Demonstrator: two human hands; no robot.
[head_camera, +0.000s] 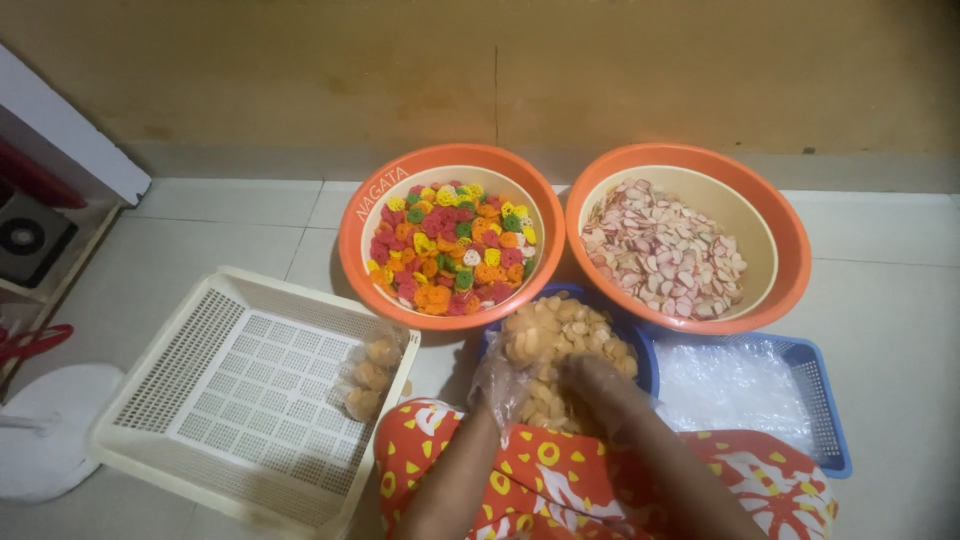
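at lower centre of the frame both hands sit close together in the blue bowl (640, 345) of pale crackers (560, 335), the gloved left hand (505, 385) cupping a clear bag filled with them, the right hand (595, 380) just beside, its grip hidden.

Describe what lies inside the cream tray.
Inside the cream tray, a few small clear packets of pale chips lie against its right wall; the remaining mesh floor shows bare. Whatever is beneath the tray is hidden.

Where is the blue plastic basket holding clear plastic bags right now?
The blue plastic basket of clear bags sits on the floor at lower right of the head view, just below the orange bowl of pink-and-white chips.
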